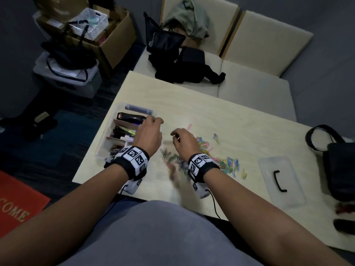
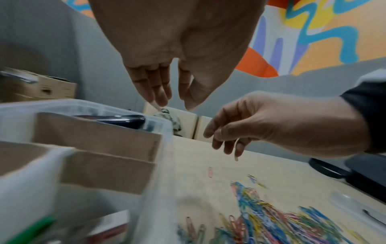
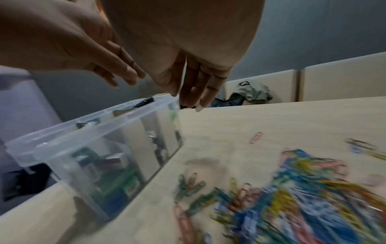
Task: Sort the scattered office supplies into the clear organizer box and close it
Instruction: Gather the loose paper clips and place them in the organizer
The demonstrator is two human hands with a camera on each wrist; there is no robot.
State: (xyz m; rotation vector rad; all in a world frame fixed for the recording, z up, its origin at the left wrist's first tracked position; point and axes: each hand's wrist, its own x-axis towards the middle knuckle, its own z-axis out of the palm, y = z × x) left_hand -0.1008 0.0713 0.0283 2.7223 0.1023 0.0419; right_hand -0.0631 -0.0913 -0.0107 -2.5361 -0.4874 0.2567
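Observation:
The clear organizer box (image 1: 101, 148) (image 2: 156, 189) (image 3: 94, 148) stands open at the table's left edge, split by cardboard dividers, with a black stapler (image 1: 130, 118) (image 2: 123, 121) and markers inside. My left hand (image 1: 156, 120) (image 2: 177, 105) hovers over the box's right rim, fingers straight and pointing down, holding nothing. Just right of it, my right hand (image 1: 175, 136) (image 3: 185, 99) hangs above the table with loosely bent fingers and nothing visible in them. A heap of coloured paper clips (image 1: 228, 162) (image 2: 261, 214) (image 3: 303, 189) lies under and right of that hand. The clear lid (image 1: 269, 166) lies further right.
A black bag (image 1: 338, 166) sits on the table's right end beside the lid. Behind the table, a cream bench (image 1: 249, 87) carries dark bags and a grey-green cloth. Cardboard boxes and a plastic bin (image 1: 86, 35) stand on the floor at left.

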